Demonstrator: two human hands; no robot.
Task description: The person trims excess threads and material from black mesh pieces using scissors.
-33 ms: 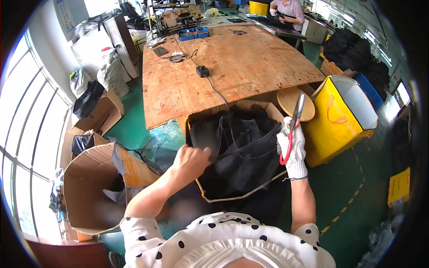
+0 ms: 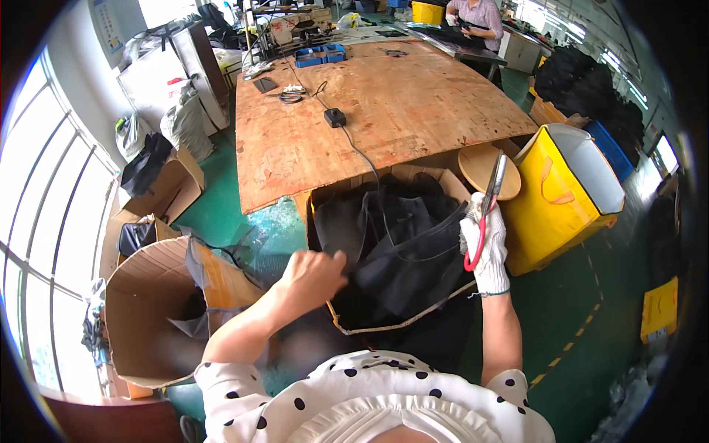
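Black fabric (image 2: pixel 428 273) lies heaped in an open cardboard box (image 2: pixel 399 325) in front of me, rising toward my right hand. My bare left hand (image 2: pixel 314 277) is closed above the box's left edge, fingers curled beside the cloth; whatever they may hold is hidden. In a white knitted glove, my right hand (image 2: pixel 487 247) grips red-handled scissors (image 2: pixel 496 181) at the box's right edge, blades pointing up and away from me. Whether the gloved fingers also pinch the cloth I cannot tell. A black cord (image 2: pixel 362 153) runs off the table and down over the fabric.
Beyond the box stands a wooden table (image 2: pixel 413 88) with a black adapter (image 2: pixel 334 118) and blue trays (image 2: pixel 320 55). A round wooden stool (image 2: pixel 476 162) and yellow insulated bag (image 2: pixel 543 214) flank the right. Another carton (image 2: pixel 140 317) sits left. A co-worker (image 2: pixel 480 22) stands far off.
My left hand has shifted slightly down and toward me. The fabric between the hands has moved a little; the right hand with the scissors has barely moved.
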